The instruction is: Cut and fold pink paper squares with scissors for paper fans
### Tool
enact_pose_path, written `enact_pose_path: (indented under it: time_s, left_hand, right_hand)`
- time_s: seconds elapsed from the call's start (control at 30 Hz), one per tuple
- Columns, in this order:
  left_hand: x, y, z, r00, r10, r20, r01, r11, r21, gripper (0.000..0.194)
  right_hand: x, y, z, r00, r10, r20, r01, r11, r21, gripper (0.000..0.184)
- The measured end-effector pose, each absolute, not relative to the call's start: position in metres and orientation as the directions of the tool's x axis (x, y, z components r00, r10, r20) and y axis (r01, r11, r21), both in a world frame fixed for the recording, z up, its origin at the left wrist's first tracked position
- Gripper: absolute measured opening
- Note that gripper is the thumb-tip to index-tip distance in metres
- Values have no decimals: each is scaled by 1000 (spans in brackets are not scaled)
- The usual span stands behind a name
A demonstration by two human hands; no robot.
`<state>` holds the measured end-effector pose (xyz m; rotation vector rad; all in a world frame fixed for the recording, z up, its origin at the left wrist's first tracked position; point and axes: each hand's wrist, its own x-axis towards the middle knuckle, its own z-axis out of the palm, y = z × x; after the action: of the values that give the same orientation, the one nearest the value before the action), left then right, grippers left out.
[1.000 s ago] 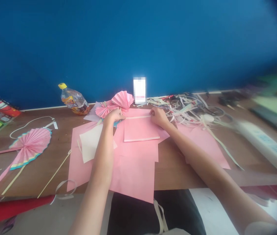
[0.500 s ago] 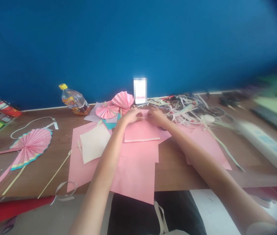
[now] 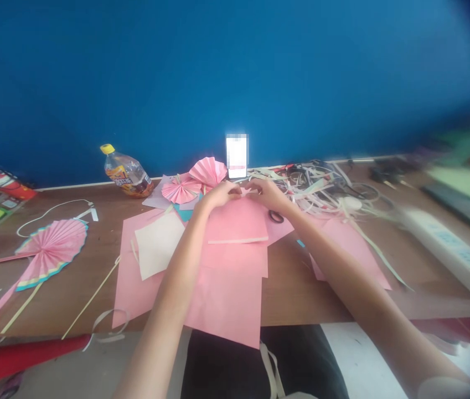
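A pink sheet of paper (image 3: 238, 221) with a pale strip along its near edge lies in front of me, on top of larger pink sheets (image 3: 226, 302). My left hand (image 3: 223, 195) is at the far edge of the pink paper, thumb and fingers pinched on it. My right hand (image 3: 264, 194) pinches the same edge just to the right, its fingers curled and the two thumbs close together. A dark scissors handle (image 3: 276, 216) shows beside the right wrist. Two pleated pink paper rosettes (image 3: 180, 189) stand behind my left hand.
A tilted drink bottle (image 3: 127, 174) and a lit phone (image 3: 237, 156) stand near the blue wall. Paper strips (image 3: 309, 185) are heaped at back right, with a power strip (image 3: 446, 244) nearer. On the left lie a pleated fan (image 3: 54, 246) and a cream sheet (image 3: 159, 244).
My right hand has risen slightly, with its knuckles more arched, and the scissors handle shows more. The pink paper has shifted a little to the left under both hands.
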<state>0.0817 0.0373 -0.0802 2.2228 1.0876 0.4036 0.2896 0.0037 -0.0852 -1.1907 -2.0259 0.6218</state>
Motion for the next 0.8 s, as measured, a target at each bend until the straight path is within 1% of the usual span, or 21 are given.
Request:
enact_pose_path:
  time_s: [0.13, 0.27, 0.37, 0.47, 0.6, 0.7, 0.8]
  left_hand:
    - [82, 34, -69, 568, 820, 68, 583, -459, 671, 26]
    - [87, 30, -59, 558, 815, 155, 542, -500, 675, 27]
    - [92, 24, -49, 552, 817, 167, 534, -500, 682, 29]
    - [97, 17, -40, 562, 813, 153, 545, -503, 671, 32]
    - [98, 13, -35, 552, 809, 200, 550, -534, 642, 34]
    - [96, 11, -34, 572, 798, 191, 536, -540, 649, 31]
    - [97, 10, -33, 577, 797, 179, 527, -531, 664, 25]
  right_hand:
    - [292, 2, -75, -276, 896, 348, 539, 444, -716, 24]
    - [295, 1, -69, -144, 920, 364, 538, 381, -752, 26]
    - [297, -2, -64, -77, 929, 363, 481, 353, -802, 27]
    - [296, -6, -58, -124, 932, 340, 418, 360, -834, 31]
    - [294, -9, -51, -204, 918, 341, 373, 395, -839, 32]
    - [292, -10, -49, -211, 917, 339, 349, 395, -850, 31]
    - [291, -11, -49, -177, 921, 348, 359, 390, -848, 28]
